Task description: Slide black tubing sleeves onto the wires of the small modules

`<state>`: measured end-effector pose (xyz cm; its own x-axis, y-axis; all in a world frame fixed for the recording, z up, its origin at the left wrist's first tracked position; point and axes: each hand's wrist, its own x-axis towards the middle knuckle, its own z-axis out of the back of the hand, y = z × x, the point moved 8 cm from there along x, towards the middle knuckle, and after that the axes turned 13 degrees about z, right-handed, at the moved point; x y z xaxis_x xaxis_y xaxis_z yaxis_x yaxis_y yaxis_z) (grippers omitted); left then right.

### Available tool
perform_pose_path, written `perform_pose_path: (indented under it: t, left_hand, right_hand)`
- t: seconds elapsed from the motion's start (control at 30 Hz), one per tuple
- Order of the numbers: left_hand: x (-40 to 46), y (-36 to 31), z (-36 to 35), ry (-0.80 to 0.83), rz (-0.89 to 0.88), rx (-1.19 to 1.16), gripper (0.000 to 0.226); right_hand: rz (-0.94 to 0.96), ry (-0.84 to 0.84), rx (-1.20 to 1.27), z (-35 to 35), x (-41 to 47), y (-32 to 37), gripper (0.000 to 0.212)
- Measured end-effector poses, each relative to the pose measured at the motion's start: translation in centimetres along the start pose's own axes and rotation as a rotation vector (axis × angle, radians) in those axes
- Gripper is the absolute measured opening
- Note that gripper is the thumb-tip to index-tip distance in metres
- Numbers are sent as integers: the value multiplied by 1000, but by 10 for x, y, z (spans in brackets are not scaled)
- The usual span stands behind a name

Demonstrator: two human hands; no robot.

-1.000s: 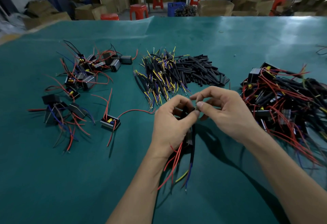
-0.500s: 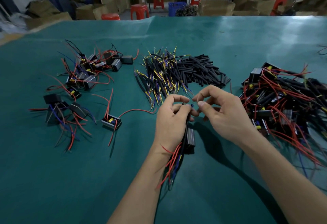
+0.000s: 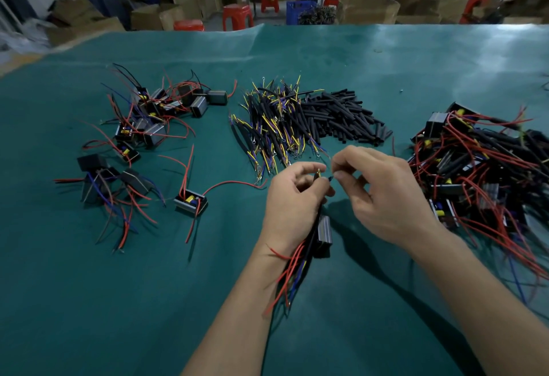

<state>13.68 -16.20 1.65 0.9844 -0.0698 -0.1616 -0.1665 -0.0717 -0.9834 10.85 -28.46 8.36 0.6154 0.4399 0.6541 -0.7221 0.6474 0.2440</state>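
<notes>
My left hand point(image 3: 292, 203) grips a small black module point(image 3: 323, 234) by its wires above the green table; red, blue and yellow leads hang below the wrist. A yellow wire tip sticks up between its fingers. My right hand point(image 3: 383, 194) pinches a thin wire end just right of that tip. Loose black tubing sleeves point(image 3: 341, 115) lie in a heap behind the hands, next to a heap of sleeved yellow and blue wires point(image 3: 273, 126).
Unsleeved modules with red wires point(image 3: 154, 114) lie scattered at the left, one single module point(image 3: 190, 203) nearest my left hand. A big tangled pile of modules point(image 3: 481, 173) fills the right. Cardboard boxes and red stools stand beyond the table's far edge.
The module has slid lower under my left hand and its wires now hang past the wrist. My hands drew slightly apart, the right fingertips lifting a little.
</notes>
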Motion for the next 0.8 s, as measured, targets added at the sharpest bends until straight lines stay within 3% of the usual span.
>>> perform_pose_path:
  t: [0.47, 0.8]
  left_hand:
    - [0, -5, -2, -30, -54, 127, 25]
    - [0, -5, -2, -38, -77, 133, 26]
  right_hand:
    - [-131, -75, 89, 1, -3, -6, 15]
    - [-356, -81, 144, -4, -9, -18, 16]
